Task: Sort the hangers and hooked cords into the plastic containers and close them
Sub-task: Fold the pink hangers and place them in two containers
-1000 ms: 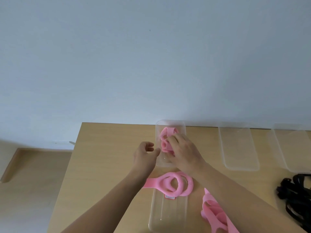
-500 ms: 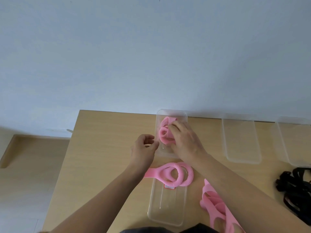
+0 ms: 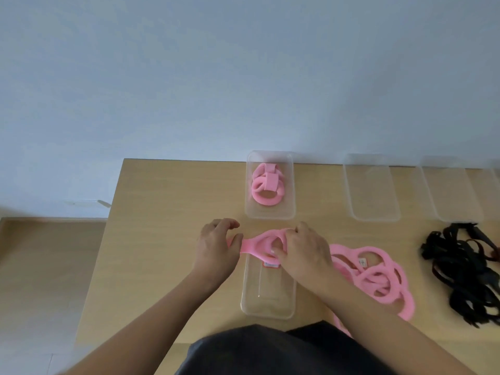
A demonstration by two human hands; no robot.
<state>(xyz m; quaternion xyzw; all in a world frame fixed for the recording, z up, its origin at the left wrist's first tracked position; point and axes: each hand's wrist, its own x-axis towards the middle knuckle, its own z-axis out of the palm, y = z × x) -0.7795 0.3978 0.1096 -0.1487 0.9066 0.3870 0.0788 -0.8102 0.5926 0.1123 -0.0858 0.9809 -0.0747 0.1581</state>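
Pink looped flexible hanger (image 3: 257,246) held across clear plastic container (image 3: 267,307).
Left hand (image 3: 216,253) grip clamped on its 9 o'clock strap; right hand (image 3: 304,254) grip clamped on loops.

Bare table (image 3: 162,226) stretches to the left, open to a reach. A pink hanger (image 3: 253,244) lies across the far end of the near container (image 3: 267,293); its near half stands open. Rightward, a pink hanger pile (image 3: 378,295) and black cords (image 3: 465,274) block the way.

I see a plain room, home or office unclear: wooden table (image 3: 162,201) under the left hand (image 3: 216,250) and right hand (image 3: 305,253), bare pale wall (image 3: 243,77) beyond, wood floor (image 3: 48,266) leftward.
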